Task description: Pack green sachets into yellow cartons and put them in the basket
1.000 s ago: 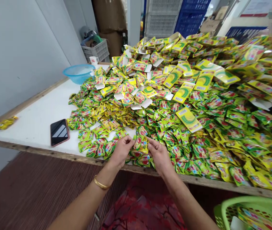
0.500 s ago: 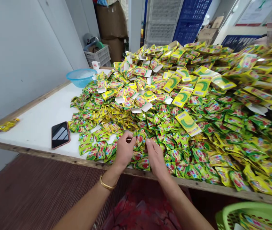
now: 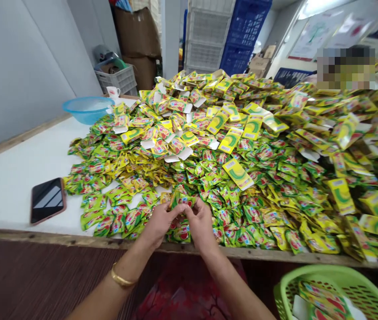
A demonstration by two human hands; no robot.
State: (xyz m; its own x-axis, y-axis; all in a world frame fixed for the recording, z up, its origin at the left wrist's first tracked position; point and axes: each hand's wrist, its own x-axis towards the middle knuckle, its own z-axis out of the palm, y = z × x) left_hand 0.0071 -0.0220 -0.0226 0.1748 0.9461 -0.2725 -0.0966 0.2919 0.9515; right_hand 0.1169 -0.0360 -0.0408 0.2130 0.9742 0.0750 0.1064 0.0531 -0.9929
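My left hand [image 3: 161, 221], with a gold bangle [image 3: 122, 280] on the wrist, is closed on small green packets [image 3: 179, 199] printed with red fruit. Opposite it, my right hand [image 3: 202, 224] pinches the same packets, and the thumbs meet in front of them. How many are held I cannot tell, as the fingers cover them. Both hands are over the near edge of a broad heap of loose green packets [image 3: 142, 213] and yellow packets [image 3: 135, 166]. Behind these, yellow cardboard boxes [image 3: 231, 140] are piled up, some with open white flaps.
On the white tabletop [image 3: 5, 191] lies a phone [image 3: 47, 201]; a blue bowl [image 3: 87, 111] and a cup [image 3: 113, 92] stand farther back. A wooden rim [image 3: 75, 240] edges the table. At lower right, a green basket [image 3: 309, 278] holds filled boxes. Another person [image 3: 345, 71] is at the far right.
My hands have come together, thumbs meeting at the packets; before, they were slightly apart. The view has turned right, so more of the basket and the other person shows.
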